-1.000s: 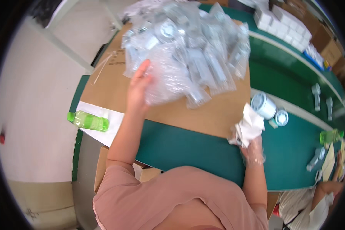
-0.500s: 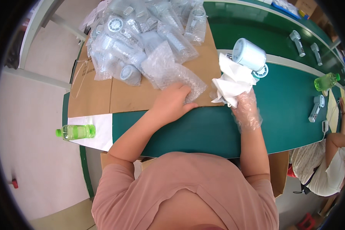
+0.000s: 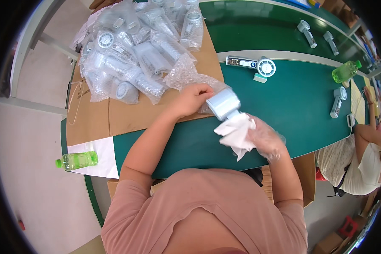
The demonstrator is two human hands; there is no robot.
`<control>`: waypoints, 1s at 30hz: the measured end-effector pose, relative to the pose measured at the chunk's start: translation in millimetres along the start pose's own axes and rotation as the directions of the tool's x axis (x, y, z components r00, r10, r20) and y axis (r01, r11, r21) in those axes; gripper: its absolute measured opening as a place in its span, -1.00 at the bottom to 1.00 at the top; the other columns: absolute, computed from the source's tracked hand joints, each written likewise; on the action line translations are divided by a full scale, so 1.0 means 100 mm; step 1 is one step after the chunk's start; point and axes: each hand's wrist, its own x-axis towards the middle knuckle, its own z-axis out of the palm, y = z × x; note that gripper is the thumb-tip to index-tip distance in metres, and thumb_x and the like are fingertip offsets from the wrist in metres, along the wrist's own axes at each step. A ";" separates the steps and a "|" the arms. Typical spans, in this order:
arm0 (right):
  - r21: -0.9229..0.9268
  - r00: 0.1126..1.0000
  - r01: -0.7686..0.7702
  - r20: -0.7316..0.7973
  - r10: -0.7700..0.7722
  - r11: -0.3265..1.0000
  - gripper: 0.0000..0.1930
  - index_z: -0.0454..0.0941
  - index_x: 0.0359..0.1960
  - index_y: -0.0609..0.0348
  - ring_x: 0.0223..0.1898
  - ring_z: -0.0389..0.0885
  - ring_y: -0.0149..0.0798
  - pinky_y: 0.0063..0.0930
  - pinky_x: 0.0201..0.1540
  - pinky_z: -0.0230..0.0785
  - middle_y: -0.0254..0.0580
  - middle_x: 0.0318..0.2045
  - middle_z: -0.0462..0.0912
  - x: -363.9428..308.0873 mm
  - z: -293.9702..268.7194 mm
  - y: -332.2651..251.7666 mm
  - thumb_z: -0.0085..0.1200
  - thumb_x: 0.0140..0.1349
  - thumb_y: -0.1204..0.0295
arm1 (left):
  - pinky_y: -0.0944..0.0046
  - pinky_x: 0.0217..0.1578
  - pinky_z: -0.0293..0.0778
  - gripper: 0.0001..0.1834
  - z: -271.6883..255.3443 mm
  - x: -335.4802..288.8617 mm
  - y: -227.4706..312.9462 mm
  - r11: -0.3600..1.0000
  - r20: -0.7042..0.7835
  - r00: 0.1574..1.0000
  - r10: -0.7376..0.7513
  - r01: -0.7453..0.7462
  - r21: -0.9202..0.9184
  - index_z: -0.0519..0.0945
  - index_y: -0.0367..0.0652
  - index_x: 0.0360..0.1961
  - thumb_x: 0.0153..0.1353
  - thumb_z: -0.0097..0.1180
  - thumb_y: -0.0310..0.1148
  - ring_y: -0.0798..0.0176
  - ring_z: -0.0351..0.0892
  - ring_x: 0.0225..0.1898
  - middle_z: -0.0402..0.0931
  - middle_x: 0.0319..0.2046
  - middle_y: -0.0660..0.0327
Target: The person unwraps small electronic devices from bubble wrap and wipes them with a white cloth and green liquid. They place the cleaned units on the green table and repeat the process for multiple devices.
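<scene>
My right hand [image 3: 264, 137], in a clear plastic glove, grips a pale blue handheld fan [image 3: 223, 103] through a crumpled white cloth [image 3: 237, 133]. The cloth hides most of the handle, and the fan's round head points up and left. Closed in a pinch, my left hand [image 3: 194, 100] holds the near end of a bubble-wrap bag [image 3: 183, 73]. The fan head is right beside those fingers, overlapping the bag's end; whether any of it is inside, I cannot tell. A pile of bagged fans [image 3: 129, 55] lies behind my left hand on a flattened cardboard sheet [image 3: 127, 114].
Another handheld fan [image 3: 264, 67] lies on the green table [image 3: 300, 114], a small green-and-white block [image 3: 260, 78] beside it. More fans [image 3: 338, 101] and a green bottle [image 3: 345, 72] are at the right. A second bottle [image 3: 78, 161] lies at the left; a person [image 3: 360, 156] sits far right.
My right hand has brought the fan and cloth down and left, to the bubble-wrap bag my left hand holds. The fan on the table behind has come into full sight.
</scene>
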 end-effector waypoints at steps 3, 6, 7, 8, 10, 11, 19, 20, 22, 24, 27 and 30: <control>-0.166 0.988 -0.137 0.043 0.145 0.977 -0.56 0.37 0.07 0.21 -0.32 0.56 -0.45 -0.60 -0.41 0.43 -0.24 -0.28 0.59 0.07 0.11 -0.22 0.12 0.24 0.25 | 0.28 -0.39 0.36 -0.82 -0.09 -0.07 0.08 0.940 0.044 0.967 -0.253 0.256 -0.225 0.58 -0.29 -0.39 0.21 0.08 -0.37 0.33 0.40 -0.47 0.49 -0.53 0.18; -0.234 0.985 -0.154 0.040 0.168 0.960 -0.61 0.43 0.00 0.18 -0.41 0.54 -0.48 -0.63 -0.48 0.37 -0.27 -0.35 0.59 0.08 0.17 -0.28 0.11 0.24 0.21 | 0.18 -0.39 0.36 -0.83 -0.08 -0.08 0.12 0.988 0.012 0.998 -0.068 0.069 -0.140 0.56 -0.30 -0.42 0.19 0.05 -0.39 0.19 0.45 -0.48 0.50 -0.54 0.10; -0.222 0.982 -0.158 0.063 0.176 0.962 -0.62 0.44 -0.01 0.17 -0.43 0.53 -0.48 -0.62 -0.50 0.36 -0.28 -0.35 0.59 0.12 0.16 -0.26 0.10 0.25 0.20 | 0.14 -0.38 0.37 -0.84 -0.06 -0.09 0.18 0.999 -0.044 0.999 0.014 -0.013 0.030 0.55 -0.30 -0.43 0.16 0.05 -0.40 0.12 0.47 -0.46 0.51 -0.52 0.07; -0.209 0.979 -0.162 0.086 0.183 0.964 -0.62 0.44 -0.02 0.17 -0.45 0.52 -0.48 -0.62 -0.51 0.34 -0.28 -0.36 0.59 0.14 0.16 -0.25 0.10 0.25 0.20 | 0.09 -0.37 0.38 -0.85 -0.03 -0.11 0.25 0.975 -0.085 0.991 0.105 -0.086 0.203 0.55 -0.30 -0.44 0.14 0.04 -0.42 0.05 0.49 -0.44 0.52 -0.50 0.03; -0.142 0.981 -0.170 0.068 0.181 0.975 -0.61 0.45 -0.02 0.17 -0.46 0.53 -0.47 -0.60 -0.52 0.34 -0.27 -0.35 0.59 0.16 0.21 -0.24 0.10 0.25 0.18 | -0.05 -0.30 0.40 -0.89 0.10 -0.20 0.53 0.765 -0.081 0.945 0.318 -0.205 0.610 0.51 -0.27 -0.45 0.05 0.01 -0.45 -0.16 0.49 -0.34 0.53 -0.38 -0.03; -0.111 0.980 -0.179 0.063 0.187 0.978 -0.61 0.45 -0.02 0.17 -0.47 0.53 -0.46 -0.60 -0.53 0.34 -0.27 -0.35 0.60 0.16 0.25 -0.22 0.11 0.24 0.17 | -0.01 -0.29 0.42 -0.90 0.23 -0.30 0.64 0.687 -0.023 0.929 0.369 -0.256 0.680 0.50 -0.25 -0.44 0.05 -0.01 -0.44 -0.10 0.49 -0.34 0.50 -0.38 0.01; 0.297 0.991 0.131 -0.005 -0.136 0.946 -0.43 0.26 0.15 0.24 -0.30 0.64 -0.25 -0.38 -0.38 0.57 -0.10 -0.17 0.56 0.23 0.32 0.04 0.13 0.21 0.17 | 0.19 -0.32 0.43 -0.79 0.13 -0.61 0.57 0.889 -0.340 0.863 0.373 -0.228 0.398 0.51 -0.28 -0.26 0.04 0.12 -0.47 0.10 0.52 -0.32 0.49 -0.33 0.09; 0.353 0.984 0.165 0.001 -0.177 0.921 -0.42 0.25 0.15 0.23 -0.28 0.64 -0.25 -0.36 -0.37 0.58 -0.10 -0.17 0.56 0.23 0.33 0.06 0.13 0.20 0.16 | 0.19 -0.32 0.44 -0.76 0.10 -0.57 0.55 0.890 -0.358 0.864 0.353 -0.192 0.413 0.51 -0.26 -0.22 0.04 0.13 -0.48 0.08 0.52 -0.33 0.50 -0.32 0.09; 0.407 0.972 0.164 0.087 -0.217 0.898 -0.40 0.25 0.16 0.21 -0.24 0.64 -0.25 -0.34 -0.35 0.59 -0.10 -0.15 0.56 0.21 0.41 0.05 0.14 0.20 0.14 | 0.20 -0.33 0.45 -0.70 0.03 -0.53 0.51 0.895 -0.414 0.860 0.296 -0.099 0.434 0.51 -0.24 -0.14 0.05 0.15 -0.50 0.06 0.53 -0.34 0.51 -0.31 0.07; 0.405 0.943 0.125 0.236 -0.236 0.906 -0.40 0.26 0.16 0.18 -0.22 0.63 -0.25 -0.33 -0.33 0.60 -0.11 -0.14 0.55 0.21 0.46 0.03 0.15 0.19 0.12 | 0.20 -0.30 0.45 -0.72 0.03 -0.44 0.48 0.871 -0.364 0.836 0.411 -0.242 0.428 0.52 -0.23 -0.13 0.08 0.10 -0.50 0.06 0.54 -0.33 0.52 -0.30 0.05; 0.477 0.923 0.099 0.283 -0.259 0.873 -0.40 0.27 0.16 0.15 -0.24 0.65 -0.25 -0.34 -0.33 0.60 -0.13 -0.14 0.56 0.22 0.53 0.07 0.14 0.19 0.09 | 0.21 -0.26 0.46 -0.76 0.10 -0.33 0.38 0.883 -0.346 0.818 0.460 -0.382 0.273 0.53 -0.26 -0.15 0.13 -0.02 -0.51 0.05 0.57 -0.32 0.56 -0.30 0.02; 0.513 0.924 0.096 0.272 -0.268 0.853 -0.44 0.32 0.13 0.14 -0.25 0.65 -0.24 -0.33 -0.34 0.61 -0.13 -0.15 0.58 0.22 0.54 0.08 0.12 0.20 0.08 | 0.23 -0.28 0.46 -0.79 0.22 -0.23 0.21 0.918 -0.292 0.871 0.396 -0.388 0.085 0.52 -0.28 -0.16 0.19 -0.07 -0.53 0.14 0.58 -0.35 0.57 -0.32 0.05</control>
